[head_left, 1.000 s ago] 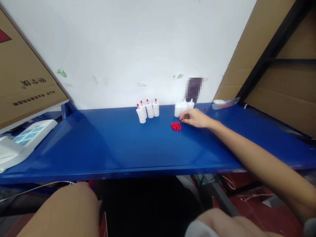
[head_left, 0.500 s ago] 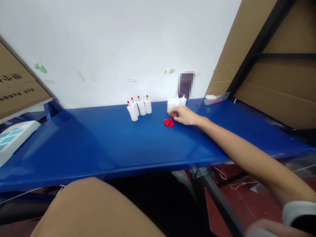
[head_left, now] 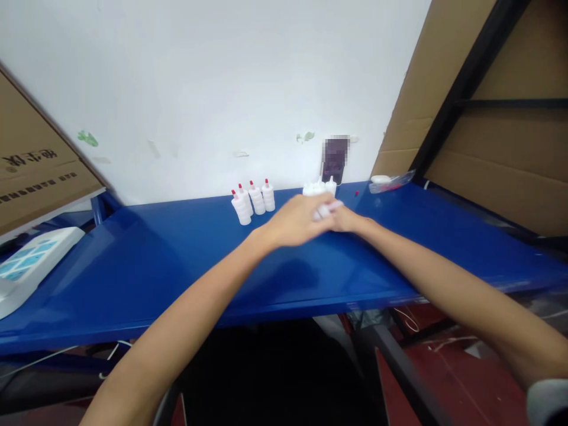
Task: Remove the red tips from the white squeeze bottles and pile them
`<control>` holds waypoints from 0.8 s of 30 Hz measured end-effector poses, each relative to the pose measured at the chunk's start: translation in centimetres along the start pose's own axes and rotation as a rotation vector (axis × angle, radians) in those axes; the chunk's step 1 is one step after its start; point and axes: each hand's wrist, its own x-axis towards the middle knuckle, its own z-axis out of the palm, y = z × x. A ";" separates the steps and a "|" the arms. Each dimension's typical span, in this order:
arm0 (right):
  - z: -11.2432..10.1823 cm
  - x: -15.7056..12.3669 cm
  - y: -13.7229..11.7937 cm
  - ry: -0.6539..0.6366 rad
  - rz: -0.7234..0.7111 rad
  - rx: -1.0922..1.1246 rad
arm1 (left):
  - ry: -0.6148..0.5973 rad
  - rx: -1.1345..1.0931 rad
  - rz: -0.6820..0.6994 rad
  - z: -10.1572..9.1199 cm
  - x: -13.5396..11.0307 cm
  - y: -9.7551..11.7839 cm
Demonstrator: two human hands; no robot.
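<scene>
My left hand [head_left: 295, 220] is closed around a small white squeeze bottle [head_left: 326, 210], tilted over with its nozzle pointing right. Motion blurs both. Just behind it, my right hand [head_left: 348, 220] is partly covered, and its fingers are hidden. A group of white bottles [head_left: 313, 189] without red caps stands beyond my hands. To the left, several white bottles [head_left: 242, 212] with red caps on their nozzles stand upright in a cluster. The pile of red caps does not show behind my left hand and forearm.
One loose red cap [head_left: 357, 193] lies at the back right, near a clear plastic bag [head_left: 393, 181]. A dark phone-like object [head_left: 335, 160] leans on the wall. A white and blue device [head_left: 35, 263] sits at the left of the blue table [head_left: 168, 260].
My left arm has come in from below, and its hand now has a bottle beside my right hand. The red caps have become hidden. The view has shifted slightly.
</scene>
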 end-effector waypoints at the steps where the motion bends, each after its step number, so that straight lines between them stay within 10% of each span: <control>1: 0.1 0.0 0.0 -0.005 -0.034 -0.037 | 0.119 -0.022 -0.064 -0.1 -0.2 -2.2; 7: 0.5 0.3 0.0 -0.034 -0.015 -0.130 | 0.306 -0.032 -0.265 1.8 -3.1 -8.8; 24: -0.3 -0.5 -0.7 0.013 0.005 -0.110 | 0.180 0.194 -0.227 1.9 -4.0 -8.7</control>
